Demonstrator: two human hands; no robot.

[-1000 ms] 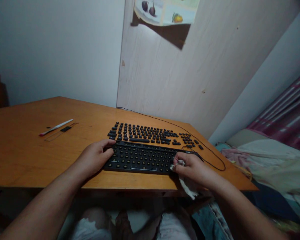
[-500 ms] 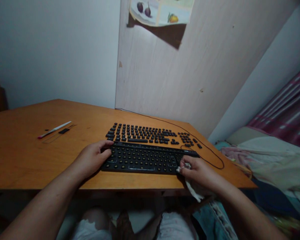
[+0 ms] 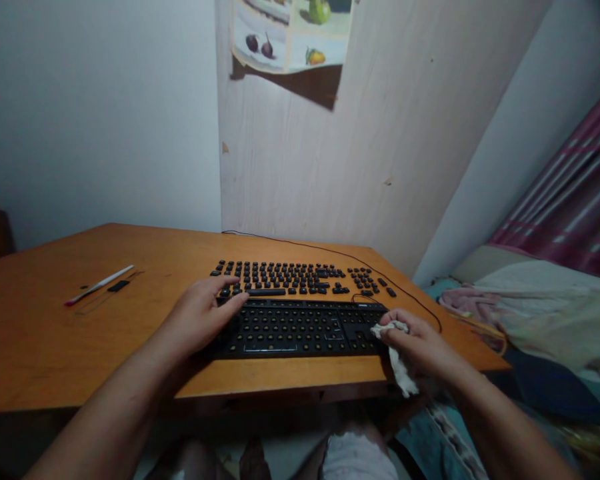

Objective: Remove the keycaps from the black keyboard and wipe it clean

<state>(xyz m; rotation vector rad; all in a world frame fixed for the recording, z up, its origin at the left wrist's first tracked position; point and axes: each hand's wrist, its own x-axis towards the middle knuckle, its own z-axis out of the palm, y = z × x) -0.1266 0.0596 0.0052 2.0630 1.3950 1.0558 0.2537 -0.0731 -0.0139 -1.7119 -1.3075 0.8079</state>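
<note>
A black keyboard base (image 3: 285,328) with its keycaps off lies along the table's front edge. My left hand (image 3: 200,317) is over its left end, thumb and index finger stretched out and apart, hiding that corner. Whether it touches the base is hard to tell. My right hand (image 3: 417,340) pinches a crumpled white cloth (image 3: 403,370) at the base's right end, and part of the cloth hangs down past the table edge. Behind the base, loose black keycaps (image 3: 290,275) lie in rows, with a long spacebar (image 3: 266,292) at the front.
To the left on the wooden table (image 3: 40,333) lie a white pen-like stick (image 3: 103,285) with a pinkish tip and a small black piece with thin wire (image 3: 119,285). A black cable (image 3: 330,250) runs along the back and right. A bed (image 3: 510,293) stands at the right.
My left hand has moved right and farther over the base, its fingers more spread. My right hand has shifted to the base's right edge with the cloth. The view has tilted up slightly.
</note>
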